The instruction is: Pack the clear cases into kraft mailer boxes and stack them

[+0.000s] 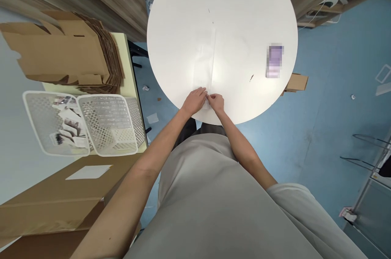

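A long white sheet or bag [205,57], almost the colour of the tabletop, lies flat on the round white table [244,2] and runs away from me. My left hand [194,101] and my right hand [216,102] meet at its near end by the table's front edge. Both have their fingers pinched on that end. Little of the sheet's outline shows against the table.
A small purple blurred object [274,61] lies on the table's right side. To the left stand a stack of flat cardboard boxes [65,51] and two white mesh baskets [82,122]. A large carton [51,202] sits lower left. The floor is blue.
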Action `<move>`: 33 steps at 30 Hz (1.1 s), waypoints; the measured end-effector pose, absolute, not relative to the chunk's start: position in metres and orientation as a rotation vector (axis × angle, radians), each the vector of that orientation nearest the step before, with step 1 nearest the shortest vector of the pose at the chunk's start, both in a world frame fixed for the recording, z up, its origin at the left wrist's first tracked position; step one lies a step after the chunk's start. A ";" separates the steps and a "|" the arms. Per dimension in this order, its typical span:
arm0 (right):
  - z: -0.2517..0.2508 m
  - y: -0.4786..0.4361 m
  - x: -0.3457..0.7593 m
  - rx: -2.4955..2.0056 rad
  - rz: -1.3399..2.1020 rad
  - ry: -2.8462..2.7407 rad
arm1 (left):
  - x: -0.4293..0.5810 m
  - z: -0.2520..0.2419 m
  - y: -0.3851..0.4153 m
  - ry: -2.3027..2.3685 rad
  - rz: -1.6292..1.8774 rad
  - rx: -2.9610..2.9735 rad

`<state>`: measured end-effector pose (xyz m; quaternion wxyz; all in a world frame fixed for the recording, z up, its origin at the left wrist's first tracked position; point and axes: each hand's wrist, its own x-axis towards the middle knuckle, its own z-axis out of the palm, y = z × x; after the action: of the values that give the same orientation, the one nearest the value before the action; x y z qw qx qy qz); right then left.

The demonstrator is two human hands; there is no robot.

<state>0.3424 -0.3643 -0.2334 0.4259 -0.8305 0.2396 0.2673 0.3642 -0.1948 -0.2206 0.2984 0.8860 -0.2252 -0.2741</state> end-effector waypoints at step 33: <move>-0.243 -0.393 0.352 -2.185 0.506 -0.138 | 0.380 -0.209 -0.174 -0.160 -0.861 2.158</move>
<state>0.3517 -0.3934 -0.2428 0.4324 -0.8768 -0.0552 0.2031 0.3802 -0.1741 -0.2086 0.3953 0.8511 -0.0629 -0.3397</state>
